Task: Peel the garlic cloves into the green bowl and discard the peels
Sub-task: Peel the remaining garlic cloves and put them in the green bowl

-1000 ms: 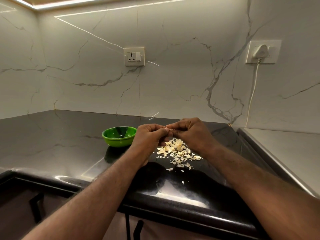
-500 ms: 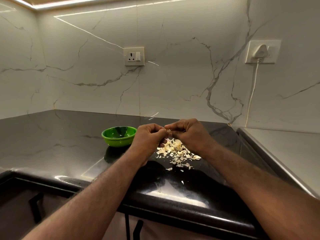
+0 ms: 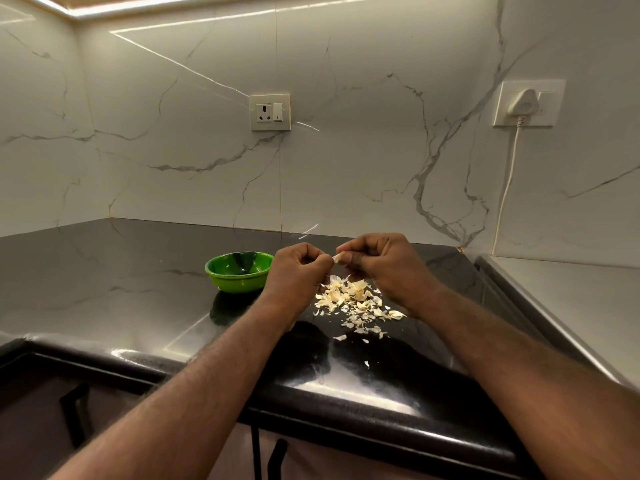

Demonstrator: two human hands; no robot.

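1. Both forearms reach forward over the dark surface (image 3: pixel 104 271), with the hands raised close together above it.
2. The right hand (image 3: pixel 384 265) has its grip curled and pinches a garlic clove (image 3: pixel 338 258) at the fingertips.
3. The left hand (image 3: pixel 298 271) has its grip curled tight against the clove's free end. Whether it pinches anything cannot be told.
4. The peels (image 3: pixel 353 301) lie heaped below the hands, and the green bowl (image 3: pixel 239 277) sits just left of them.
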